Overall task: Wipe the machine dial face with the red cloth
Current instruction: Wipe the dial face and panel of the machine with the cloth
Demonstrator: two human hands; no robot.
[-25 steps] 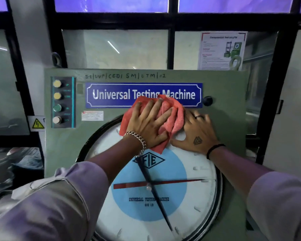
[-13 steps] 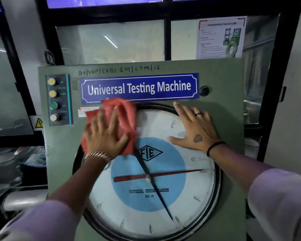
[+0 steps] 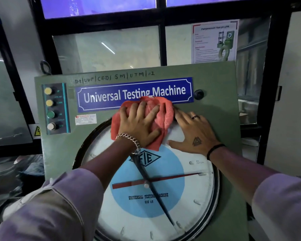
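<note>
The large round dial face (image 3: 189,202), white with a blue centre and black and red needles, fills the front of the green machine panel (image 3: 215,101). My left hand (image 3: 139,126) presses the bunched red cloth (image 3: 165,112) flat against the top of the dial, partly over the blue nameplate. My right hand (image 3: 195,134) lies flat, fingers spread, on the dial's upper right rim, touching the cloth's edge. It holds nothing.
A column of push buttons (image 3: 49,108) sits on the panel's left side. A black knob (image 3: 198,93) is right of the blue nameplate (image 3: 111,98). Behind stand glass windows with black frames and a poster (image 3: 214,40).
My left hand has swept the red cloth from the dial's upper left back to its top centre, next to my right hand. The right hand has stayed in place.
</note>
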